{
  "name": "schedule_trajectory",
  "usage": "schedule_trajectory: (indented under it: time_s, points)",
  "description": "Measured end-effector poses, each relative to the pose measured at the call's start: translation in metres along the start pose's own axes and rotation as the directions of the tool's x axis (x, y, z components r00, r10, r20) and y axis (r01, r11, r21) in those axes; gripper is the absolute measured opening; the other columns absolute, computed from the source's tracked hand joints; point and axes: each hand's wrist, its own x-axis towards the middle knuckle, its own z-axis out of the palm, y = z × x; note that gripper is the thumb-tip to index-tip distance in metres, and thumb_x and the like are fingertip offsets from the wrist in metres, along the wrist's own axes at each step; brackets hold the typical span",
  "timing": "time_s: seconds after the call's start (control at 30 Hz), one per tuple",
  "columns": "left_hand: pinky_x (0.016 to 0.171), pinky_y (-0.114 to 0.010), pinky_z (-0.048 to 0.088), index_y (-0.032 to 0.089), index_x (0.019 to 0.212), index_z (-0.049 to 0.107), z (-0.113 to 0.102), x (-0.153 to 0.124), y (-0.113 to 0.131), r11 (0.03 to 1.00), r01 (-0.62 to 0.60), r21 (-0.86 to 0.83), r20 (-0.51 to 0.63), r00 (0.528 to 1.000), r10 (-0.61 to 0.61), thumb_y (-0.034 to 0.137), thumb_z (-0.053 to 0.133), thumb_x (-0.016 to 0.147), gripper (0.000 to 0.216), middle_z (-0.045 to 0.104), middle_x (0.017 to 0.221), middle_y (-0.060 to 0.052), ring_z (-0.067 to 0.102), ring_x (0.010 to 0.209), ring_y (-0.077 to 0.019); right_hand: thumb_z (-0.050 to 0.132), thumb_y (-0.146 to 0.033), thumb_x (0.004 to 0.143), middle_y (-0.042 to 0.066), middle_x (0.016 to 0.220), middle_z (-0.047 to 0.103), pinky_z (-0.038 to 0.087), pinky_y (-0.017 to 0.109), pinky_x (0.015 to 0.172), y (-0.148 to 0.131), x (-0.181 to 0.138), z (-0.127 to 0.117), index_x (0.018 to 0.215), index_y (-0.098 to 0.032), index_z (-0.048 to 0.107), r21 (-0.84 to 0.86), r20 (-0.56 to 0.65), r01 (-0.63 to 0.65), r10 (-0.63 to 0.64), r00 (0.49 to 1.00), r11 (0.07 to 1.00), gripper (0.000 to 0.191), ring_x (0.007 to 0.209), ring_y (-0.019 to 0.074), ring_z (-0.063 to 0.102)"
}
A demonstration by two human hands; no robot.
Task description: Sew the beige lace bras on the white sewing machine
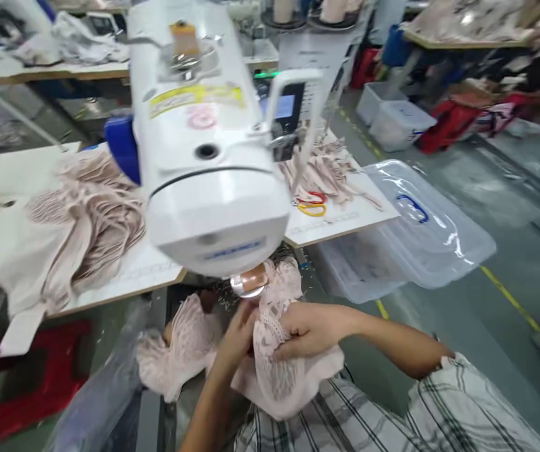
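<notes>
A pale pink lace garment (277,376) hangs in front of the white sewing machine (218,213), its upper end at the machine's sewing end. My right hand (314,328) is closed on the lace from the right, thumb lying over it. My left hand (238,336) is closed on the garment's left edge, just below the round metal part (250,282) under the machine head; its fingertips are partly hidden. Another bunched lace part (183,348) hangs to the left of my left wrist. The needle is hidden beneath the machine head.
Pink lace pieces (95,213) are heaped on the left tabletop. Scissors with red and yellow handles (312,206) lie on the right tabletop beside cut fabric strips (326,166). A clear plastic box lid (432,220) is at the right. A red stool (25,376) stands lower left.
</notes>
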Motion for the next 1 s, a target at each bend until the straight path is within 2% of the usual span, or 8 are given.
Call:
schedule_trajectory:
  time_s: [0.1, 0.2, 0.27, 0.33, 0.4, 0.57, 0.87, 1.0]
  points:
    - [0.063, -0.031, 0.051, 0.017, 0.071, 0.066, 0.033, 0.018, 0.000, 0.964, 0.208, -0.164, 0.254, 0.953, -0.163, 0.061, 0.078, 0.061, 0.047, 0.067, 0.068, -0.004, 0.063, 0.069, -0.0206, 0.052, -0.038, 0.097, -0.004, 0.065, 0.062, 0.040, 0.018, 0.054, -0.017, -0.041, -0.027, 0.086, -0.016, 0.069, 0.118, 0.040, -0.054, 0.050, 0.998, 0.992, 0.030, 0.058, 0.0082, 0.053]
    - [0.069, -0.030, 0.051, 0.018, 0.080, 0.067, 0.048, 0.017, -0.003, 0.963, 0.183, -0.197, 0.174, 0.973, -0.149, 0.066, 0.076, 0.064, 0.051, 0.068, 0.072, -0.002, 0.063, 0.071, -0.0180, 0.060, -0.044, 0.092, -0.005, 0.060, 0.061, 0.037, 0.020, 0.051, -0.001, -0.056, -0.052, 0.078, -0.018, 0.070, 0.016, 0.129, -0.082, 0.079, 0.989, 0.997, 0.031, 0.052, 0.0088, 0.049]
    - [0.075, -0.030, 0.051, 0.019, 0.086, 0.068, 0.053, 0.013, -0.003, 0.970, 0.154, -0.189, 0.110, 0.985, -0.135, 0.064, 0.075, 0.068, 0.049, 0.069, 0.077, -0.003, 0.064, 0.077, -0.0183, 0.064, -0.042, 0.089, -0.002, 0.067, 0.066, 0.039, 0.022, 0.055, 0.023, -0.045, -0.075, 0.079, -0.020, 0.071, -0.180, -0.130, -0.250, 0.229, 0.965, 0.951, 0.025, 0.059, 0.0115, 0.054]
    - [0.075, -0.030, 0.049, 0.018, 0.084, 0.067, 0.056, 0.009, -0.001, 0.979, 0.138, -0.149, 0.092, 0.988, -0.126, 0.064, 0.073, 0.072, 0.048, 0.068, 0.076, -0.003, 0.062, 0.077, -0.0186, 0.065, -0.039, 0.088, 0.004, 0.082, 0.071, 0.042, 0.025, 0.063, 0.049, -0.020, -0.105, 0.086, -0.020, 0.071, -0.200, -0.594, -0.567, 0.361, 0.719, 0.799, 0.020, 0.073, 0.0169, 0.061]
    - [0.070, -0.028, 0.047, 0.017, 0.077, 0.065, 0.059, 0.005, 0.000, 0.989, 0.127, -0.071, 0.107, 0.987, -0.119, 0.066, 0.069, 0.074, 0.049, 0.064, 0.072, -0.002, 0.059, 0.073, -0.0177, 0.059, -0.036, 0.092, 0.011, 0.108, 0.071, 0.045, 0.030, 0.079, 0.070, 0.013, -0.140, 0.104, -0.017, 0.068, -0.064, -0.801, -0.684, 0.371, 0.470, 0.727, 0.024, 0.098, 0.0229, 0.063]
    - [0.072, -0.028, 0.047, 0.018, 0.076, 0.060, 0.054, -0.007, 0.001, 0.993, 0.091, 0.080, 0.006, 0.996, -0.092, 0.067, 0.063, 0.080, 0.049, 0.062, 0.075, -0.002, 0.058, 0.077, -0.0185, 0.060, -0.022, 0.089, 0.026, 0.116, 0.066, 0.040, 0.045, 0.097, 0.091, 0.068, -0.203, 0.093, -0.007, 0.066, 0.122, -0.843, -0.664, 0.430, 0.323, 0.738, 0.017, 0.116, 0.0363, 0.056]
    - [0.083, -0.035, 0.053, 0.016, 0.108, 0.062, 0.038, -0.017, 0.011, 0.974, -0.025, 0.225, -0.030, 0.999, 0.033, 0.050, 0.056, 0.090, 0.038, 0.072, 0.103, -0.011, 0.068, 0.096, -0.0245, 0.038, -0.021, 0.099, 0.004, 0.090, 0.069, 0.055, 0.024, 0.076, 0.072, 0.043, -0.165, 0.085, -0.020, 0.049, 0.392, -0.796, -0.229, 0.453, 0.400, 0.891, 0.017, 0.082, 0.0120, 0.066]
    - [0.084, -0.033, 0.055, 0.019, 0.119, 0.062, 0.030, -0.018, 0.015, 0.916, -0.212, 0.340, -0.023, 0.972, 0.233, 0.039, 0.055, 0.092, 0.035, 0.073, 0.111, -0.011, 0.070, 0.100, -0.0225, 0.067, -0.029, 0.086, 0.001, 0.082, 0.070, 0.053, 0.015, 0.056, 0.056, 0.015, -0.093, 0.092, -0.021, 0.050, 0.687, -0.621, 0.163, 0.455, 0.639, 0.708, 0.019, 0.072, 0.0098, 0.069]
